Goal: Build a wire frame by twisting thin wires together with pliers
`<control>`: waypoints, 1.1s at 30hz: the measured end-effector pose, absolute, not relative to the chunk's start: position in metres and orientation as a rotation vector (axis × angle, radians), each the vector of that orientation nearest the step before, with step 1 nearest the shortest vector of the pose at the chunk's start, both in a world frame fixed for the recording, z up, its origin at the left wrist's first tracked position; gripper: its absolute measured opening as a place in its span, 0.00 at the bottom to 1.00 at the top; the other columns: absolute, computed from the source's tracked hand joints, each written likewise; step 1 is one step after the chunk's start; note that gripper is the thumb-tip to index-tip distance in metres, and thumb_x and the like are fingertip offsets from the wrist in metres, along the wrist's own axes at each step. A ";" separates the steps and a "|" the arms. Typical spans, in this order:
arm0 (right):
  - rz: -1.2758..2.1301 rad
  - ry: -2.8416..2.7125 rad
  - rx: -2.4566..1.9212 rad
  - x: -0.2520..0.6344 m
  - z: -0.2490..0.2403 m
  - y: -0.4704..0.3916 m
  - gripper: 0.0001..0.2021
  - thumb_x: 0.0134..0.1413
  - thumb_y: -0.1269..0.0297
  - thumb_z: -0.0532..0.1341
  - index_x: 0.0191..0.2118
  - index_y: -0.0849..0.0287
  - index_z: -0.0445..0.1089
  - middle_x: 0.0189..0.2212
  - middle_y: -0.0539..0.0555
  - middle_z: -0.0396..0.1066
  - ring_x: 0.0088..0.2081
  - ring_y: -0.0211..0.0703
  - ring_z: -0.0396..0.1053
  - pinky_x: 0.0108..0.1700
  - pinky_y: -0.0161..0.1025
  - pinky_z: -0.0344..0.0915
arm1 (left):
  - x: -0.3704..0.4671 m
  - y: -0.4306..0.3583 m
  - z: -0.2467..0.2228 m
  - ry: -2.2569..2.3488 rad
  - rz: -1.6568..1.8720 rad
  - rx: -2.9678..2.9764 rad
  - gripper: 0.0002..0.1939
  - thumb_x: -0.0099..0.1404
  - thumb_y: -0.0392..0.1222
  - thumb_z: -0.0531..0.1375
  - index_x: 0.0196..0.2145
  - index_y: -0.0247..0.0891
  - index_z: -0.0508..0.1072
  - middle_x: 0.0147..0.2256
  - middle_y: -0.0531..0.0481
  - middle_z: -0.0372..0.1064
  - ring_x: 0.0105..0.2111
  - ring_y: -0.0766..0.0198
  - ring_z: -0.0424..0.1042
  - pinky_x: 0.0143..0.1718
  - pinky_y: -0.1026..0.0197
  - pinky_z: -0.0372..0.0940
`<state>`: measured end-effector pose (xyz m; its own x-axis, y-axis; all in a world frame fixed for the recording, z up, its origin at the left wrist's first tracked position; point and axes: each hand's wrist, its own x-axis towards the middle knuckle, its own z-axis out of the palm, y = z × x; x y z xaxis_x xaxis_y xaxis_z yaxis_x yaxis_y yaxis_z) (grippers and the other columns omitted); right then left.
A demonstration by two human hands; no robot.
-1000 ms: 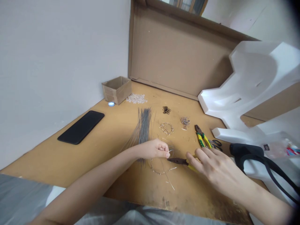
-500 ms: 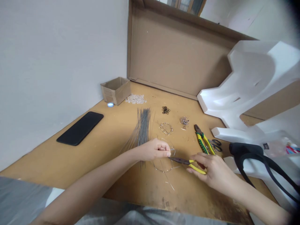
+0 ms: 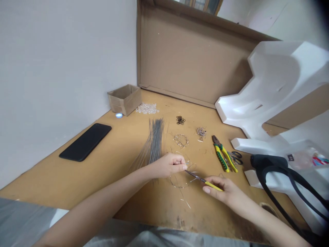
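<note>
"Toward the front edge of the tabletop, what are the hands doing?"

"Meeting. The left hand has its fingers curled and tips pinched, apparently on a fine wire, though that part is too small to be sure of. A tight pinch would steady something so slight."

"And the right hand?"

"Its fingers are closed round the yellow handles of the needle-nose pliers. The slim nose points at the left fingertips, which suits small work. Whether it touches anything there, I cannot tell."

"Where does the wire sit?"

"Loose strands loop beside and below the fingertips. The bundle of straight wires lies lengthwise, its near end partly behind the left forearm, perhaps so that single lengths are easy to draw out."

"Why the separate clusters beyond?"

"Likely to keep kinds apart: the wire ring, the black rings and the tangled metal pieces stand apart from each other. The clear beads are just beside the small cardboard box, toward the far left corner."

"The other tools?"

"The combination pliers and scissors rest toward the right edge, handles nearer the person, presumably for an easy reach."
</note>
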<state>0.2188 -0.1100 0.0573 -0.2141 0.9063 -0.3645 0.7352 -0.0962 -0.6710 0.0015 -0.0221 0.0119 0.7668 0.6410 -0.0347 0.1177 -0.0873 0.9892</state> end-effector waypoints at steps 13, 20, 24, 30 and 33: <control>0.218 -2.471 -1.796 0.240 0.084 -0.123 0.17 0.51 0.53 0.55 0.44 0.54 0.65 0.33 0.54 0.68 0.28 0.40 0.69 0.28 0.36 0.65 | -0.003 -0.022 0.016 0.506 0.439 1.657 0.13 0.60 0.48 0.54 0.27 0.33 0.63 0.20 0.59 0.50 0.21 0.74 0.49 0.22 0.70 0.46; 0.253 -2.564 -1.770 0.229 0.091 -0.122 0.16 0.50 0.55 0.57 0.44 0.55 0.65 0.35 0.55 0.68 0.32 0.43 0.68 0.30 0.37 0.64 | -0.003 -0.023 0.018 0.427 0.401 1.611 0.12 0.61 0.45 0.53 0.29 0.32 0.65 0.25 0.55 0.58 0.25 0.72 0.55 0.27 0.69 0.52; 0.350 -2.562 -1.806 0.224 0.088 -0.123 0.17 0.51 0.54 0.56 0.45 0.55 0.63 0.36 0.56 0.67 0.32 0.44 0.68 0.32 0.40 0.64 | -0.002 -0.024 0.018 0.490 0.386 1.666 0.11 0.60 0.45 0.53 0.28 0.33 0.66 0.21 0.57 0.54 0.22 0.73 0.51 0.24 0.70 0.49; 0.378 -2.522 -1.791 0.221 0.082 -0.122 0.17 0.51 0.54 0.56 0.46 0.55 0.63 0.37 0.56 0.66 0.33 0.44 0.68 0.34 0.40 0.64 | -0.005 -0.025 0.024 0.491 0.367 1.844 0.16 0.62 0.46 0.49 0.29 0.33 0.71 0.18 0.57 0.53 0.19 0.74 0.49 0.20 0.69 0.45; 0.369 -2.512 -1.781 0.222 0.081 -0.123 0.17 0.51 0.54 0.56 0.46 0.55 0.62 0.37 0.56 0.66 0.32 0.43 0.68 0.33 0.40 0.64 | -0.006 -0.025 0.025 0.511 0.363 1.871 0.18 0.63 0.47 0.48 0.29 0.33 0.71 0.19 0.56 0.54 0.18 0.73 0.50 0.20 0.69 0.46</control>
